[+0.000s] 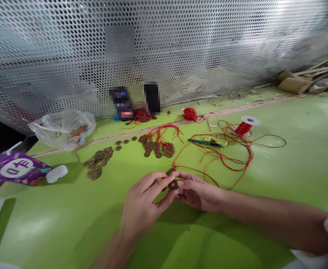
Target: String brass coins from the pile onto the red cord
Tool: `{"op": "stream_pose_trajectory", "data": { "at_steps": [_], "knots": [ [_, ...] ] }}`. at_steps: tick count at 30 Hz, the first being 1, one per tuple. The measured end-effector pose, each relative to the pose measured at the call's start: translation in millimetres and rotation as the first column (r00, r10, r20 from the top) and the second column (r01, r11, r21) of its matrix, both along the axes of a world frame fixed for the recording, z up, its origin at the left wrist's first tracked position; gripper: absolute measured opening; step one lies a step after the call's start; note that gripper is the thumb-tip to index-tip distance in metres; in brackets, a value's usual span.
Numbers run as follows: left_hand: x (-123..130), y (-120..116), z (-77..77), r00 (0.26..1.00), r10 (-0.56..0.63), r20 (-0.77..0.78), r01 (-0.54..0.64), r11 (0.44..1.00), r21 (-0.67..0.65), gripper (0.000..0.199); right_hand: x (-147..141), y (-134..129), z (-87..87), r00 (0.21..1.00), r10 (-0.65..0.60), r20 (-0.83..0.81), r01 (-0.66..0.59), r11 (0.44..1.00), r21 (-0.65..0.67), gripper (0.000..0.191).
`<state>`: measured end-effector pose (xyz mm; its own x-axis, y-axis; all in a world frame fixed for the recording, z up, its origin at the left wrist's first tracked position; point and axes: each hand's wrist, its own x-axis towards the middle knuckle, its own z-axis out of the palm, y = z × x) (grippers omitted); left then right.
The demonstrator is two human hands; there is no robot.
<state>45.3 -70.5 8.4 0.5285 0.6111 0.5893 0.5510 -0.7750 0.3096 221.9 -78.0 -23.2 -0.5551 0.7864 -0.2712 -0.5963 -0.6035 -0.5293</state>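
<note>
Left hand [143, 203] & right hand [199, 194] meet fingertip to fingertip, both pinched on a round brass coin [172, 184] w/ hole, held between them just above the green bench [68, 224]. Thin red cord [228, 157] trails right; loose coins [98, 162] lie far left.

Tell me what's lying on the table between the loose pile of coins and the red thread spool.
In the head view, between the loose coins and the spool lie a cluster of coins strung on red cord, then a pen and a yellow lighter among loose red thread.
</note>
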Motion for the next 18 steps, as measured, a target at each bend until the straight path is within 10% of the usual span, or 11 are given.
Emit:
{"op": "stream_pose_trajectory", "data": {
  "at_steps": [4, 6, 10, 13, 18],
  "knots": [
    [-15, 13, 10.6, 0.999, 0.017, -0.032, -0.019, 0.997, -0.07, 0.029, -1, 0, 4.0, 1.0, -0.006, 0.023, 0.007, 0.999, -0.04, 0.042],
    [-38, 29, 16.1, 0.976, 0.206, -0.069, -0.213, 0.971, -0.105, 0.032, -1, -1, 6.2, 0.999, -0.02, 0.045, 0.024, 0.996, -0.083, 0.048],
    [-97, 64, 18.6, 0.664, 0.629, -0.406, -0.711, 0.699, -0.081, 0.035, -2, -1, 8.9, 0.996, -0.048, 0.078, 0.059, 0.989, -0.137, 0.055],
    [-124, 75, 16.0, 0.493, 0.594, -0.636, -0.826, 0.548, -0.13, 0.041, -2, -1, 9.2, 0.996, -0.042, 0.077, 0.052, 0.989, -0.138, 0.055],
    [-125, 76, 13.7, 0.481, 0.574, -0.662, -0.829, 0.545, -0.129, 0.037, -3, -1, 8.6, 0.996, -0.035, 0.084, 0.046, 0.99, -0.131, 0.055]
  ]
}}
